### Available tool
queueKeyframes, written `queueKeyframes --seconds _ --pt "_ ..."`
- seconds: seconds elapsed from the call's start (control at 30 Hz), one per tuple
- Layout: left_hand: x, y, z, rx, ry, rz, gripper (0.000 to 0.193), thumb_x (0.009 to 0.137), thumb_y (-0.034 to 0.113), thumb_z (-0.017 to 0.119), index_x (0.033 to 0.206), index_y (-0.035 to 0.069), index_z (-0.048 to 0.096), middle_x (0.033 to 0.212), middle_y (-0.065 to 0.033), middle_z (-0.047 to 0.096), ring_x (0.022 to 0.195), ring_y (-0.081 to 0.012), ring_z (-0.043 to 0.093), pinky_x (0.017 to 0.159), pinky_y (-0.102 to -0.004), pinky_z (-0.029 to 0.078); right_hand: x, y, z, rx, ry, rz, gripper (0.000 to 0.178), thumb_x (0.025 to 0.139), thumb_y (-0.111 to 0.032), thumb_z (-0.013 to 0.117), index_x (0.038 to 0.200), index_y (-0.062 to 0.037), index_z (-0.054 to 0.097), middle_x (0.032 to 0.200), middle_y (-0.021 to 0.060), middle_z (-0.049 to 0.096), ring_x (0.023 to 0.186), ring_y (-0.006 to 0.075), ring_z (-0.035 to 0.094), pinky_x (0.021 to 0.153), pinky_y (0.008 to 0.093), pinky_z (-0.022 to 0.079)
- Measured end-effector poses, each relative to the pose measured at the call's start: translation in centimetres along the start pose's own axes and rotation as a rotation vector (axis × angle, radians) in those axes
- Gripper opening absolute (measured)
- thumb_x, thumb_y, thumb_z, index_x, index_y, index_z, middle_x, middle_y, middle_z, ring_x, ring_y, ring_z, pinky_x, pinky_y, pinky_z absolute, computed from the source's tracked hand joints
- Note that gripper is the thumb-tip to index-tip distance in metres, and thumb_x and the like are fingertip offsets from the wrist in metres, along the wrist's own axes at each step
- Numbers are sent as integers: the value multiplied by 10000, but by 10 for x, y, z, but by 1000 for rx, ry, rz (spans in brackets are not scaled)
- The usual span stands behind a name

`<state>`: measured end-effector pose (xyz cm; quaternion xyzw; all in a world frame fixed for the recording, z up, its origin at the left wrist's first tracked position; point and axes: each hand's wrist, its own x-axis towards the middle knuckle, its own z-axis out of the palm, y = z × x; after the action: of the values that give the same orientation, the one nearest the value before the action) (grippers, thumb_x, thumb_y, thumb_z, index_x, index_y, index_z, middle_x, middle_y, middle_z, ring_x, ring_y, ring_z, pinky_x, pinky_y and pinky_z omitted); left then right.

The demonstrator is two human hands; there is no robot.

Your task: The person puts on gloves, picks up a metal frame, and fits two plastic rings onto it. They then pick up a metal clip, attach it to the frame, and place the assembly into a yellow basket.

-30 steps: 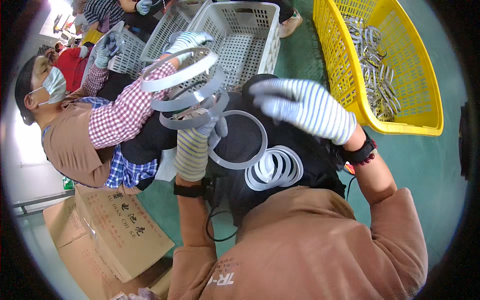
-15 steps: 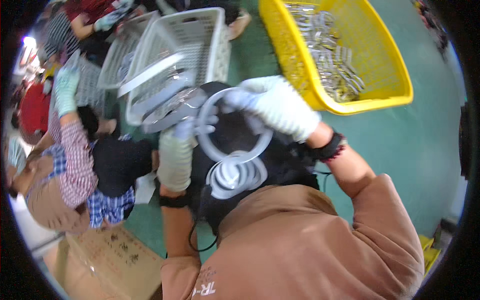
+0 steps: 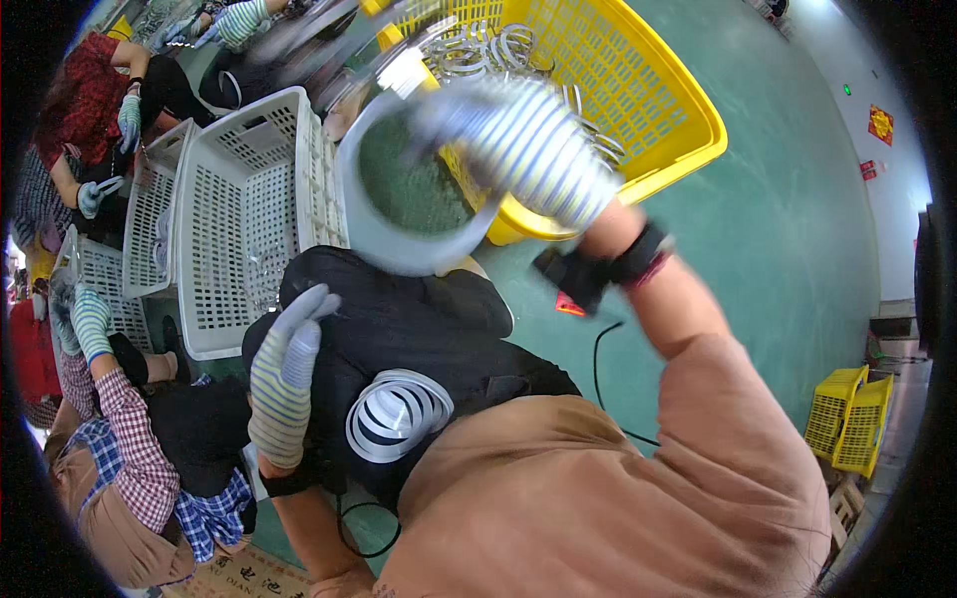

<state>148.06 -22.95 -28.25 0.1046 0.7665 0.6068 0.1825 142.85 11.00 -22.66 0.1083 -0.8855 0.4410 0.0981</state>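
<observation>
My right hand [image 3: 533, 149], in a striped knit glove, is raised in front of the yellow basket [image 3: 706, 151], its fingers blurred by motion. It grips a large whitish ring [image 3: 404, 257], which hangs tilted from the fingers. My left hand [image 3: 284, 384], gloved alike, is held over my left thigh with its fingers stretched out and nothing in them. Beside it, a small bundle of nested white rings [image 3: 359, 439] lies on my dark trousers. Several curved, shiny strips [image 3: 478, 55] lie inside the yellow basket.
A white basket [image 3: 237, 214] stands left of my knees, with more pale baskets beyond it. Blurred pale strips [image 3: 304, 45] show at the top. Co-workers in gloves sit to the left. A black cord [image 3: 598, 364] runs on the green floor; yellow crates [image 3: 847, 419] stand far right.
My right hand has moved up and away from my lap with the ring. My left hand has come off the ring and drawn back. The view has turned to the right.
</observation>
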Motion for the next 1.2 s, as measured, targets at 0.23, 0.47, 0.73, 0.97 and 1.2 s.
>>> queueKeyframes --seconds 0.23,0.47,0.73,0.97,1.2 --pt "-10 -29 -29 0 254 67 377 1103 240 509 1340 -27 632 1211 -145 716 1164 -207 649 1098 -353 438 28 249 -119 -6 -163 997 293 963 -391 712 866 -119 765 670 -17 655 503 104 505 450 296 364" --pt "-8 -19 -36 -105 267 -11 414 1108 287 502 1318 -41 642 1170 -176 736 1110 -226 685 1052 -349 490 12 329 -107 -959 -461 423 383 974 -343 582 884 0 728 772 89 692 680 213 596 617 404 458" --pt "8 -56 -137 -226 474 -118 497 1093 371 504 1341 -52 588 1167 -165 717 1077 -227 701 994 -356 533 54 173 -65 216 140 673 347 1029 -420 614 943 -114 754 744 -24 678 548 82 559 534 260 442" --pt "85 -113 -213 737 127 -305 542 1017 397 600 1397 11 606 1309 -184 695 1223 -297 650 1057 -385 487 6 -4 80 289 -288 389 365 1081 -365 547 1037 -59 742 772 41 713 661 103 639 629 262 514" --pt "179 -189 -204 1200 -434 -772 769 930 510 663 1544 90 467 1522 -207 540 1397 -374 522 1151 -456 424 -45 -14 217 198 -395 -190 197 992 -270 639 1003 -110 755 816 113 732 717 303 719 680 389 571"
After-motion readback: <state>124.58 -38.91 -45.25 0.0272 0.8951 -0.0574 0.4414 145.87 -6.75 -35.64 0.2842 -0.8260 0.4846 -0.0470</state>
